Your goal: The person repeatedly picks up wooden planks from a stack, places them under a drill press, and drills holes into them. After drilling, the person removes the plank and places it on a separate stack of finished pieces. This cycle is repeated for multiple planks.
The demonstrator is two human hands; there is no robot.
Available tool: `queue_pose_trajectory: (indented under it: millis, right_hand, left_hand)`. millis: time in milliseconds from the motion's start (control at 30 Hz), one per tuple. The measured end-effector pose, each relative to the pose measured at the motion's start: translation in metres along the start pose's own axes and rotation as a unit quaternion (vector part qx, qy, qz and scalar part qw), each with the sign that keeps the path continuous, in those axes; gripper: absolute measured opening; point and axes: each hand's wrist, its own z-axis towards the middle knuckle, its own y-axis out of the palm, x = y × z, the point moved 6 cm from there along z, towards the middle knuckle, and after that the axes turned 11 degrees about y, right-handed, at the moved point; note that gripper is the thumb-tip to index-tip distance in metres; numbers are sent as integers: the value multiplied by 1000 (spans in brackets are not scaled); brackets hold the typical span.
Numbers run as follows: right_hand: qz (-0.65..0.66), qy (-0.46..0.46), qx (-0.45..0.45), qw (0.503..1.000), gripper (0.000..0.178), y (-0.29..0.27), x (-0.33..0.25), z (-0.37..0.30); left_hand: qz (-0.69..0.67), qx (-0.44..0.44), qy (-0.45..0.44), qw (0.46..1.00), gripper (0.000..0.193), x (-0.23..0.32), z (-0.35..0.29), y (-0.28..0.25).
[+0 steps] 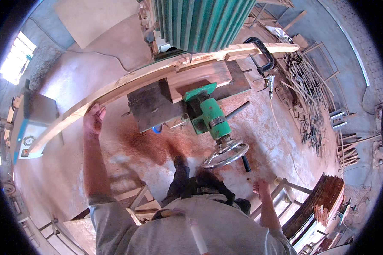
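Observation:
A long, pale wooden board runs across the green machine, from a grey cabinet at the left to the far right. My left hand is at its near edge, left of the machine, its fingers curled against the wood. A thicker wooden block rests on the machine's dark metal table, against the long board. In front stands a green clamp body with a shiny handwheel and a black handle. My right hand hangs low at the right, near that handle, fingers loosely apart and holding nothing.
A black C-clamp is at the board's right part. Behind the board rises a ribbed green motor. Many metal pieces lie piled at the right. A grey cabinet stands left. Reddish sawdust covers floor by my feet.

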Motion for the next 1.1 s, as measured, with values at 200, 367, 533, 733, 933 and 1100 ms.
queue_pose_trajectory:
  millis: [200,367,533,733,933,1100]
  right_hand:
    - [-115,-54,88,988,26,6,-5,-5]
    - [-166,-66,107,978,26,35,-35,-7]
    - [-174,-112,99,973,28,67,-71,-22]
    - [-150,-181,56,970,28,109,-118,-59]
    - [-149,-249,-15,957,35,176,-165,-85]
    - [-96,-260,-86,957,42,247,-192,-65]
  left_hand:
    - [-85,125,5,989,19,-45,9,-11]
    - [-27,134,-7,991,24,-58,12,17]
    - [-60,94,-58,992,25,-81,9,85]
    - [0,56,-68,996,21,-102,2,160]
    - [31,39,-70,996,22,-108,1,184]
    - [34,36,-62,997,26,-111,-1,193]
